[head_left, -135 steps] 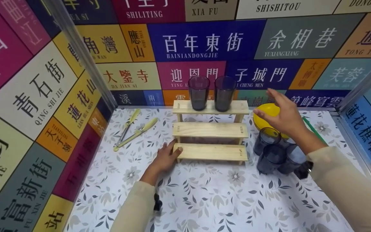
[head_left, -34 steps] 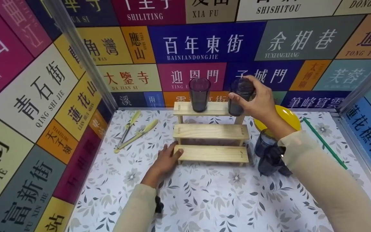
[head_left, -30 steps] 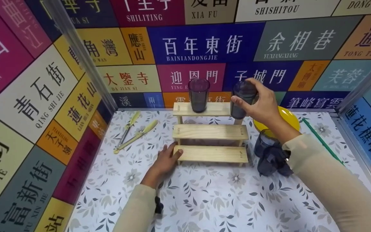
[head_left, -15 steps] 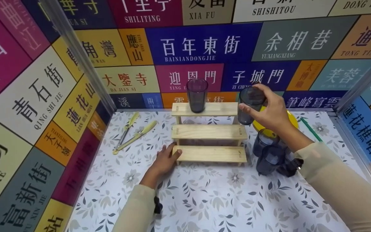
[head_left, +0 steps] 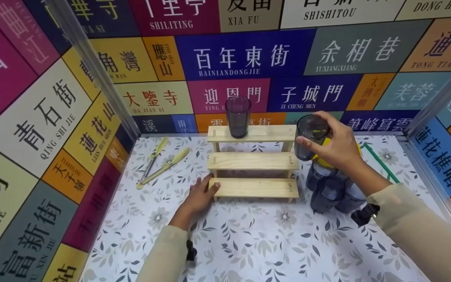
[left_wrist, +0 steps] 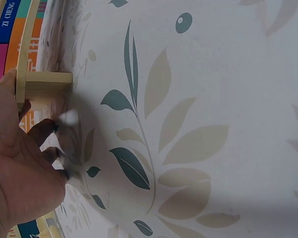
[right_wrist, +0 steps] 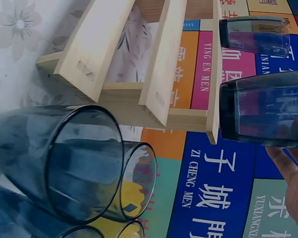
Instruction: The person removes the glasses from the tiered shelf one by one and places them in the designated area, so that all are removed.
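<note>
In the head view, my right hand [head_left: 341,143] holds a dark tinted drinking glass [head_left: 307,139] between thumb and fingers. The glass is tilted slightly, in the air just right of the wooden three-step rack [head_left: 253,160] and above the back of a group of glasses [head_left: 327,196]. Another tinted glass [head_left: 238,117] stands upright on the rack's top step. My left hand [head_left: 197,197] grips the left end of the bottom step, thumb on top. The left wrist view shows that board end [left_wrist: 49,79] between thumb and index finger, the other fingers loosely bent.
A yellow dish [head_left: 324,161] lies behind the grouped glasses, partly hidden by my right hand. Right of it is a thin green stick [head_left: 382,162]. Tongs with pale yellow handles [head_left: 170,164] lie left of the rack. Printed panels [head_left: 245,55] wall in the table.
My right hand, empty at first, has taken the right-hand glass off the top step and carried it right and down toward the grouped glasses. My left hand has stayed on the rack.
</note>
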A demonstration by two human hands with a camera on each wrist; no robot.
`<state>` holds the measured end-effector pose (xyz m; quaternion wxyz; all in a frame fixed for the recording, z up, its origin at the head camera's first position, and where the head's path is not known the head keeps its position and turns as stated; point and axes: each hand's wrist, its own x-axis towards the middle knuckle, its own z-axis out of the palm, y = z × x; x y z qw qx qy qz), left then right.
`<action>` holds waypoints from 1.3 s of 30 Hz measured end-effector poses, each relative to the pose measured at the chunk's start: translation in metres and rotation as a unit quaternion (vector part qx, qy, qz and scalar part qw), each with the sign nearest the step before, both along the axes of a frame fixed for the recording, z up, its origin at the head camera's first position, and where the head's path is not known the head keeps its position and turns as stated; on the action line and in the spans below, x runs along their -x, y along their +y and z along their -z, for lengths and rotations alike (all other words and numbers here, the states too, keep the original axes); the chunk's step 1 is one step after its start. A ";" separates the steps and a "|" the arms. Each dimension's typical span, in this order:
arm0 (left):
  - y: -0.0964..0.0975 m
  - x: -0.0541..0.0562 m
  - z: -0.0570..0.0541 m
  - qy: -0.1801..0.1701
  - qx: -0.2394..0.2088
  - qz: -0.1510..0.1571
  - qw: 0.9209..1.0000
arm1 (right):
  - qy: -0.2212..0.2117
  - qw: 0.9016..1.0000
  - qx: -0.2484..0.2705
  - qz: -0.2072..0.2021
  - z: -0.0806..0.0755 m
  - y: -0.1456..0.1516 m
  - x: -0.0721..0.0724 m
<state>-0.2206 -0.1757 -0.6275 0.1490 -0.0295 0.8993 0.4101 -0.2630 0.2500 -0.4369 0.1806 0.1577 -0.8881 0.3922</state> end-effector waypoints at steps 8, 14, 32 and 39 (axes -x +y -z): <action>0.000 0.000 0.000 0.008 0.005 0.007 1.000 | 0.017 1.000 0.016 -0.011 0.005 0.010 -0.013; 0.000 0.000 0.000 0.001 0.003 0.005 1.000 | 0.015 1.000 0.016 -0.005 0.011 0.017 -0.023; -0.001 0.000 0.001 -0.002 -0.003 0.004 1.000 | 0.007 1.000 -0.023 0.020 0.019 0.032 -0.053; 0.000 0.000 0.000 -0.003 -0.009 0.000 1.000 | -0.001 1.000 -0.014 0.023 0.023 0.039 -0.064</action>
